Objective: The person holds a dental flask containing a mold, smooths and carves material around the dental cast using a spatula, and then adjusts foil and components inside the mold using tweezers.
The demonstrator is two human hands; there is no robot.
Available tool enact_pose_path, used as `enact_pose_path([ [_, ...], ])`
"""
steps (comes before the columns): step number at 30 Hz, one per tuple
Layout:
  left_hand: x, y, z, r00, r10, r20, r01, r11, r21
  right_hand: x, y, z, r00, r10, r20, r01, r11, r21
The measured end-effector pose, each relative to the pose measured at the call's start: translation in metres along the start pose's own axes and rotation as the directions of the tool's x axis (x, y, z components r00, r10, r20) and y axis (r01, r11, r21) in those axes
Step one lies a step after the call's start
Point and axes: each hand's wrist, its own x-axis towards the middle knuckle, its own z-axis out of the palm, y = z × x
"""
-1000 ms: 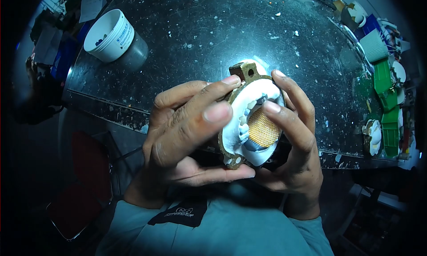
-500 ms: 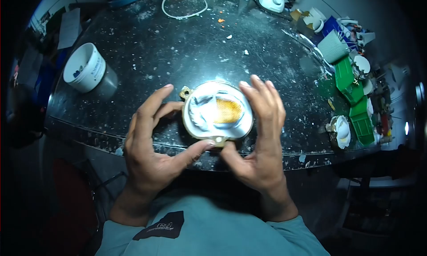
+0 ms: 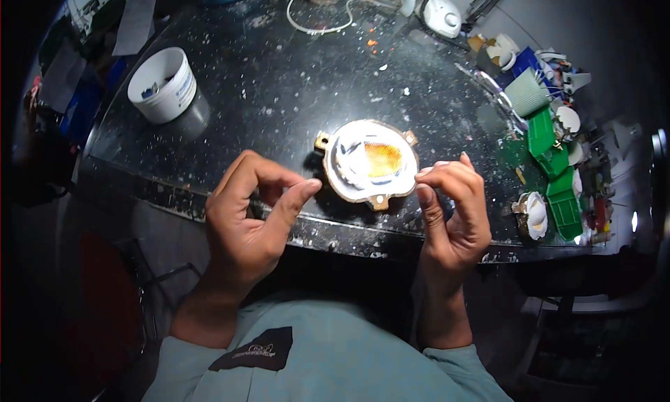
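We find the round metal-framed mould (image 3: 378,203) lying level on the tabletop (image 3: 258,105), close to the near edge and between the two hands. Its white filling (image 3: 351,185) surrounds a gold mesh patch (image 3: 383,159), with tabs showing at its far left, far right and near side.

We judge the step in hand to be the placing or turning of this mould, since it rests on the surface with fingers on either side of it. The left hand (image 3: 246,215) is just left of it and apart from it; its grip is narrow, thumb over forefinger, and we cannot tell whether anything is pinched there. The right hand (image 3: 457,217) has its fingertips beside the right rim, also in a narrow grip; we cannot tell whether they touch the metal or pinch something small.

In our judgement, any further handling calls for both grips to widen around the frame and bear on metal, keeping off the mesh and the white filling.

Farther right we see a smaller metal-and-white piece (image 3: 536,216) beside green trays (image 3: 565,208). Far left stands a white tub (image 3: 167,100), and a white cord (image 3: 317,31) loops across the far side.
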Motion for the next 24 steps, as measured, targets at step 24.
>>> enact_pose_path([
  [24, 0.039, -0.023, -0.05, 0.936, 0.349, -0.043, -0.315, 0.887, 0.338, 0.312, 0.361, 0.138, 0.951, 0.306, -0.035, -0.307, 0.939, -0.156],
])
